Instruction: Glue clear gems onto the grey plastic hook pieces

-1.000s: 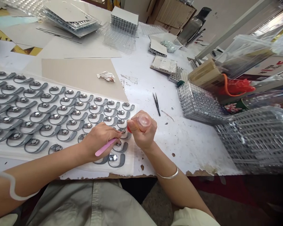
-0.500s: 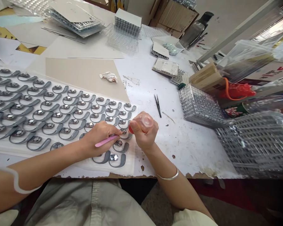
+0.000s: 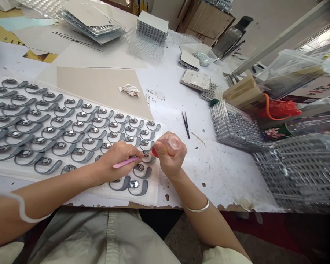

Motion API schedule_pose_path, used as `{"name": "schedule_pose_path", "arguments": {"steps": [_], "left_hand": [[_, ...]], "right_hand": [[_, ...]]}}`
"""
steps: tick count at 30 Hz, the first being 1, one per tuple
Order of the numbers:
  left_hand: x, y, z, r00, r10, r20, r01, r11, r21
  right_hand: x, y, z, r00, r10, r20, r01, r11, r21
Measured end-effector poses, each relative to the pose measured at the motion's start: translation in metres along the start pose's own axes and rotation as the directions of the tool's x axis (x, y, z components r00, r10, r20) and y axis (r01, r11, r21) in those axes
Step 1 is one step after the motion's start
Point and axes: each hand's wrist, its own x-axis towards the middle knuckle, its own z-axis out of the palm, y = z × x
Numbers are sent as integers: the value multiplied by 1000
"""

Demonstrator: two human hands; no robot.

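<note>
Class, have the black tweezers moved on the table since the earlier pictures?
No; the tweezers keep their place beyond a brown spot on the table.

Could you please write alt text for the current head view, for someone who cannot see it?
A person's left hand holds a slim pink tool and right hand a translucent red-tipped bottle, close together by rows of curled grey bands with round sparkling stones. Black tweezers lie on the white table.

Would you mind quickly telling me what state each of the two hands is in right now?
Left hand: closed, holding a pink tool.
Right hand: closed around a bottle with a red tip.
</note>
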Motion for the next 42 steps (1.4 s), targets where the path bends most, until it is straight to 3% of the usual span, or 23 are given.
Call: {"name": "schedule_pose_path", "arguments": {"steps": [4, 12, 19, 36, 39, 42], "left_hand": [[0, 1, -1, 1000, -18, -2, 18, 999, -40], [3, 3, -3, 972, -227, 68, 236, 953, -188], [3, 0, -3, 950, -295, 102, 311, 922, -231], [2, 1, -4, 969, -228, 92, 242, 953, -185], [1, 2, -5, 981, -180, 67, 187, 974, -129], [1, 3, -8, 990, -129, -51, 124, 988, -95]], "right_hand": [[-1, -1, 1, 1000, 12, 0, -12, 1000, 3], [-1, -1, 3, 1000, -14, -3, 14, 1000, 25], [-3, 3, 3, 1000, 5, -14, -5, 1000, -14], [-4, 4, 4, 1000, 16, -12, -16, 999, 34], [6, 5, -4, 987, 85, -137, -69, 991, 119], [25, 9, -23, 874, 285, -393, -159, 933, 323]]}}
